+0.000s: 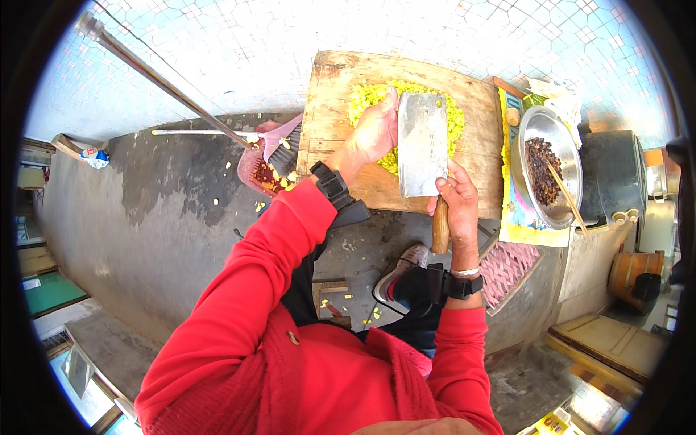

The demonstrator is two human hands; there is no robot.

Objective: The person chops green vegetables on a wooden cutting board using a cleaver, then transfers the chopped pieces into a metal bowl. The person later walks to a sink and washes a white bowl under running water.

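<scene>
My right hand (459,196) is closed around the brown wooden handle (441,228) of a Chinese cleaver. The cleaver's broad steel blade (423,144) faces up at me, above a heap of finely chopped yellow-green food (457,117). Beside the blade's left edge is my left hand (376,130), over the same heap. Part of its fingers may be behind the blade, so whether it grips the steel is unclear. Under the heap lies a worn wooden chopping board (331,119).
Right of the board, a metal bowl (522,157) holds dark chopped food (538,163) and chopsticks (565,196). A black appliance (611,168) stands beyond it. To the left are a pink dustpan (253,168) with scraps, a broom (283,141) and a slanting metal pole (168,79).
</scene>
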